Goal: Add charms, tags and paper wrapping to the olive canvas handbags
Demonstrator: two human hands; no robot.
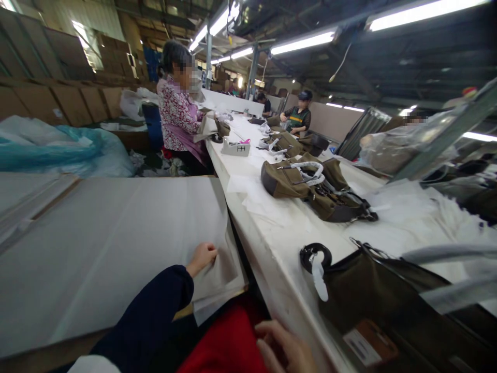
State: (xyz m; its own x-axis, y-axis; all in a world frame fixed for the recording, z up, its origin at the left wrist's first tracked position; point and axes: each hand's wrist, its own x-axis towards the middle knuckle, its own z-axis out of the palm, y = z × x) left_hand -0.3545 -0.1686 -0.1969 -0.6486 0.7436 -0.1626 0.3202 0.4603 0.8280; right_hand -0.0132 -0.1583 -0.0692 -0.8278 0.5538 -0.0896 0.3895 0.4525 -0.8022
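Observation:
My left hand [203, 258] is at the right part of a large pale sheet [116, 233], its fingers pinched together on the sheet near a raised fold. Low in the picture, my right hand [285, 346] hangs by the table edge with its fingers apart and slightly curled, holding nothing visible. To its right lies a dark olive bag [373, 295] with wrapped handles and a brown tag [370, 342]. A coiled black strap [315, 257] with white wrapping sits beside that bag on the white table [267, 233].
More olive bags [291, 178] lie farther along the table, with a white holder [235, 148] beyond. White sheets [435, 212] pile at the right. A person in a patterned top [176, 111] stands at the table's left side; another person [298, 116] is across it.

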